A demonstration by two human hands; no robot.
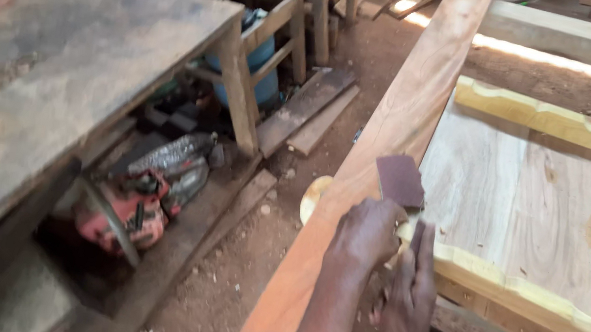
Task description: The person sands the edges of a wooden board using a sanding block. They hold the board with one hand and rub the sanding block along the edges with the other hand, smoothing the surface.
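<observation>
The left hand (366, 234) has its fingers pinching a dark sandpaper sheet (399, 180) at twelve o'clock, while the right hand (409, 297) lays pressed-together fingers on the scalloped rail (529, 297).

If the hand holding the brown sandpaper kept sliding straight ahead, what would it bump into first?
The left hand points up along the long reddish plank. Its sandpaper leads, and the plank's face ahead looks free as far as shown. Depth is hard to judge.

You stood in a rough woodworking shop: a dusty table (48, 68), sawn planks (389, 134) and a wooden panel (521, 204) over a dirt floor (225, 298), a red chainsaw (137, 203) beneath.
</observation>
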